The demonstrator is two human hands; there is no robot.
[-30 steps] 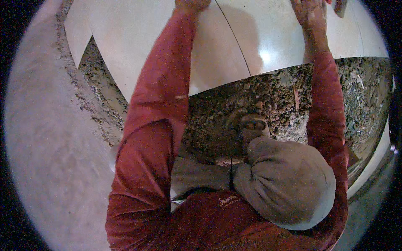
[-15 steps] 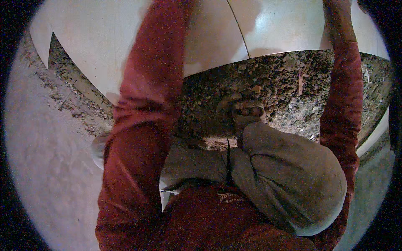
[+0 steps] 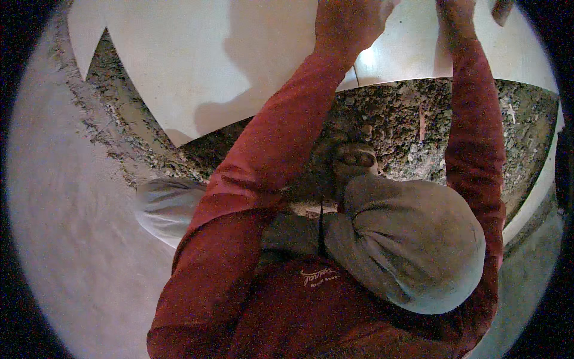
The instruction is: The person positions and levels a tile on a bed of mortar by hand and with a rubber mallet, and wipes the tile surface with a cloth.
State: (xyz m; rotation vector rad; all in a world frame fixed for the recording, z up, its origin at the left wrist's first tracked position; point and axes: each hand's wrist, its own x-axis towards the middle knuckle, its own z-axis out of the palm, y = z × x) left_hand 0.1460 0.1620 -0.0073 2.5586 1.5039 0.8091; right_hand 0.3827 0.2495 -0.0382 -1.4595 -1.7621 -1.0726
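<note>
Large pale flat slabs (image 3: 167, 72) lie across the far side, with a dark seam (image 3: 357, 75) between two of them. At the upper edge, my left hand (image 3: 353, 24) is over the slabs by this seam; its fingers are mostly cut off or in shade. My right hand (image 3: 457, 17) is farther right over the right-hand slab (image 3: 412, 57), its fingers out of the picture. Whether either hand holds anything is hidden. A brown rounded thing (image 3: 502, 11) shows at the top right beside my right hand; its kind is unclear.
Rough, stony soil (image 3: 400, 125) lies between the slabs and my bent knee (image 3: 418, 245). A reddish strip (image 3: 421, 122) lies on it. My sandalled foot (image 3: 356, 160) rests there. Smooth grey floor (image 3: 72, 227) spreads left, and a pale edge (image 3: 532, 203) runs along the right.
My left arm has swung to the right, bringing the left hand into view near the seam. My right arm has shifted slightly left. More of the brown thing shows at the top right.
</note>
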